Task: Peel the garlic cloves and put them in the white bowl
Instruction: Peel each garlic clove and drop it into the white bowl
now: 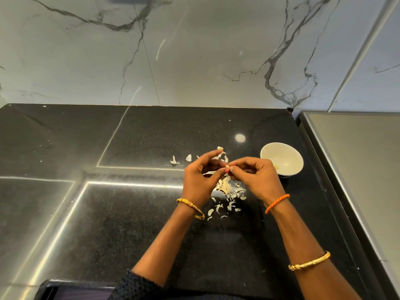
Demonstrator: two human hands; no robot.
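**Both hands on one clove, bowl waiting at the right**

Both hands are up over the black tabletop (129, 213), meeting fingertip to fingertip. The left hand (200, 180) has its grip curled, thumb and fingers pinching a small garlic clove (227, 166), with the index finger raised and a scrap of peel at its tip. The right hand (254, 177) comes in from the other side, its grip pinching the same clove at the near end. Only a pale tip of the clove shows between the fingers.

Right below the hands, a scatter of garlic peels (227, 191) lies on the tabletop, thickest under the fingers and thinning toward the wrists; a few more flakes (188, 158) sit just beyond the left hand.

The white bowl (281, 159) stands just beside the right hand, tilted open toward the camera. Inside, something small and yellowish lies near the lower wall; what it is, hard to tell.

A gold bangle (191, 207) rings the left wrist, an orange thread band (277, 203) the right.
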